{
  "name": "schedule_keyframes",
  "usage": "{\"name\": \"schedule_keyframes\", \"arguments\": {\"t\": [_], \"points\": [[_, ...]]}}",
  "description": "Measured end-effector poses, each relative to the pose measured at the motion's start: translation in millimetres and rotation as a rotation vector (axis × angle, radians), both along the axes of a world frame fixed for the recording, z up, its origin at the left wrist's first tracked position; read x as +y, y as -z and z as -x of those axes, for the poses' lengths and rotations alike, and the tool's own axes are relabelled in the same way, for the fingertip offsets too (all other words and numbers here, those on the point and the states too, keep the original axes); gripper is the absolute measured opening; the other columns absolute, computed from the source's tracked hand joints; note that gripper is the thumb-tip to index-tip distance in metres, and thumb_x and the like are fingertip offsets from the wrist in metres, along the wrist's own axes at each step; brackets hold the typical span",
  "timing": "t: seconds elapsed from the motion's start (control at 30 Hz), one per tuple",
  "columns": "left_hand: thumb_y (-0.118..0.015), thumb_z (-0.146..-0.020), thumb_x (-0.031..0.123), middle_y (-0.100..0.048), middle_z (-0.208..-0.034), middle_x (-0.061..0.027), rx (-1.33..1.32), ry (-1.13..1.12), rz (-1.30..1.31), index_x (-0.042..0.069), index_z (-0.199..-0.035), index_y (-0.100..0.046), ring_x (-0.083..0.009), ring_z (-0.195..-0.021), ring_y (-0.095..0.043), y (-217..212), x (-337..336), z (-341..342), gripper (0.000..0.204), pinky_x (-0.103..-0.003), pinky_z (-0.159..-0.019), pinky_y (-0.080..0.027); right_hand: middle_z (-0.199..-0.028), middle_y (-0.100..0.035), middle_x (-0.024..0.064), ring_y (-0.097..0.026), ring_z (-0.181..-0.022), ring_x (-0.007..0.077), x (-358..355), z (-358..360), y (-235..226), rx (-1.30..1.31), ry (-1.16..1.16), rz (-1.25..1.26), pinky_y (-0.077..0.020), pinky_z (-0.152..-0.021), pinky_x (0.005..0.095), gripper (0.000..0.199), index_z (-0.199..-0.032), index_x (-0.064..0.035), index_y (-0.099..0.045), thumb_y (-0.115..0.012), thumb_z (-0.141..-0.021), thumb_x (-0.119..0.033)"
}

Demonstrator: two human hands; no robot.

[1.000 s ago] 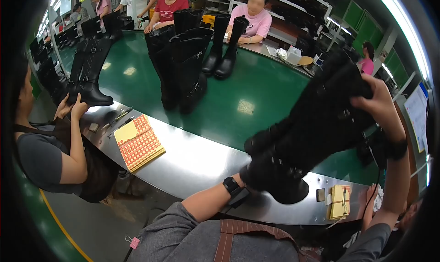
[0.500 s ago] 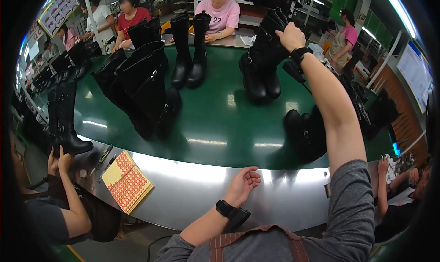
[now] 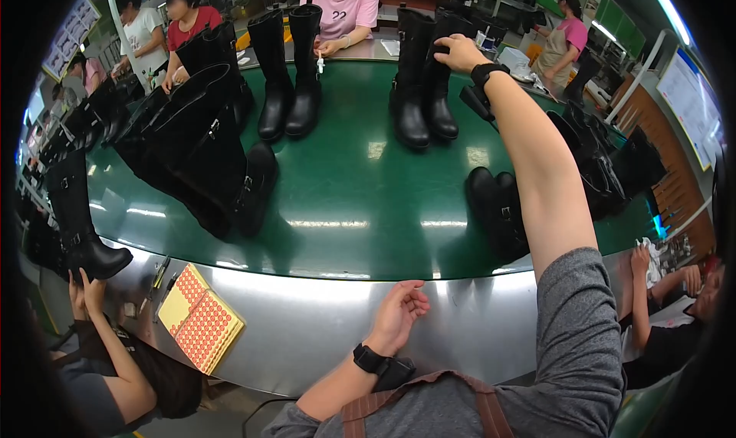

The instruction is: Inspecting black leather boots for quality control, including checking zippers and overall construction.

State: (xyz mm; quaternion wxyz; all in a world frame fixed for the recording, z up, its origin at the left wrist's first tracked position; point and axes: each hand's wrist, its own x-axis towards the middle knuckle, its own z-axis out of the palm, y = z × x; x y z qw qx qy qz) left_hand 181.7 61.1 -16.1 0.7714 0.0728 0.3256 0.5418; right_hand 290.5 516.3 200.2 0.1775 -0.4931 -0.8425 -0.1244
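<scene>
My right hand [image 3: 461,55] reaches far across the green table and is closed on the upper shaft of a tall black boot [image 3: 440,104]. That boot stands upright beside its mate [image 3: 411,93], toes toward me. My left hand [image 3: 397,315] hovers over the metal edge, holding nothing, its fingers loosely bent and apart. Nearer on the right, more black boots [image 3: 494,208] with buckles lie partly behind my right forearm. At left, a large black pair [image 3: 207,154] leans over, shafts spread wide.
Another black pair [image 3: 290,78] stands at the far side, before a person in pink [image 3: 341,13]. A sheet pad with red round stickers [image 3: 201,315] lies on the metal edge [image 3: 307,315] beside pens. At left, a person's hands [image 3: 86,292] hold a boot [image 3: 84,223].
The pair under my right hand has gone from tilted and close together to upright and slightly apart. My right hand has moved a little left with it. My left hand stays nearly in place.
</scene>
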Motion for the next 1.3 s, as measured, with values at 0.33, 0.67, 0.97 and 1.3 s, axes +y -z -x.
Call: {"name": "schedule_keyframes", "arguments": {"t": [0.33,0.67,0.97,1.3], "points": [[-0.051,-0.093,0.023,-0.059,-0.08,-0.0061,0.032,0.015,-0.045,0.005,-0.104,-0.059,-0.0186,-0.077,-0.059,5,3,-2,0.022,-0.029,-0.069,-0.046,-0.094,-0.069,0.0115,-0.065,-0.092,0.032,-231,-10,118,0.117,-0.332,0.372,-0.0509,-0.081,0.0418,0.026,-0.1,-0.0119,-0.069,-0.065,-0.081,-0.028],[-0.052,-0.091,0.024,-0.06,-0.082,-0.0071,-0.069,-0.003,0.008,0.003,-0.106,-0.059,-0.0202,-0.078,-0.058,3,10,12,0.027,-0.031,-0.071,-0.047,-0.123,-0.053,0.0204,-0.062,-0.104,0.0305,-143,-43,188,1.528,0.291,1.141,-0.0505,-0.085,0.0457,0.052,-0.136,-0.0034,-0.037,-0.051,-0.096,-0.035],[-0.047,-0.094,0.021,-0.059,-0.083,-0.0088,-0.151,-0.046,0.04,0.001,-0.106,-0.057,-0.0211,-0.078,-0.057,-1,17,16,0.025,-0.033,-0.073,-0.047,-0.124,-0.053,0.0232,-0.055,-0.111,0.0416,-8,-32,261,1.879,0.313,0.93,-0.0483,-0.09,0.05,0.061,-0.13,0.0026,-0.043,-0.05,-0.095,-0.046],[-0.046,-0.096,0.02,-0.059,-0.083,-0.008,-0.093,-0.039,-0.017,0.003,-0.106,-0.055,-0.0199,-0.078,-0.057,-2,15,10,0.022,-0.033,-0.074,-0.046,-0.099,-0.065,0.0215,-0.067,-0.076,0.0371,-45,-34,249,1.832,0.557,0.76,-0.0548,-0.066,0.0438,0.047,-0.105,0.009,-0.058,-0.071,-0.085,-0.031]]}}
